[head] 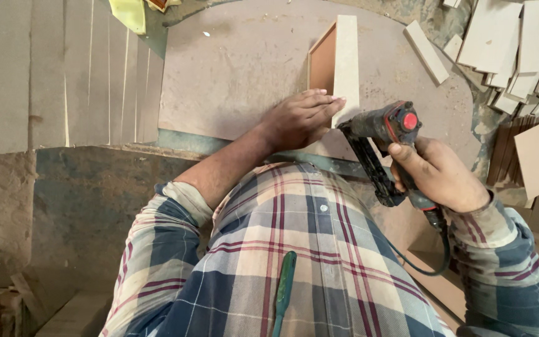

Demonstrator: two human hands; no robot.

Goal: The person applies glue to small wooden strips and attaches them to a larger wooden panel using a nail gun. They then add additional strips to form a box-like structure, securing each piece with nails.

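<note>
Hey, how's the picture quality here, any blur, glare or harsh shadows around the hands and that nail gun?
Head view: even, soft daylight, no glare. The left hand flat on the upright board and the right hand gripping the nail gun are sharp, casting only faint shadows on the dusty round panel. The wide lens bends the edges, and the checked shirt close below looks slightly soft.

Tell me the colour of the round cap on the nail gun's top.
Red; the cap on the nail gun shows clearly in the head view.
</note>
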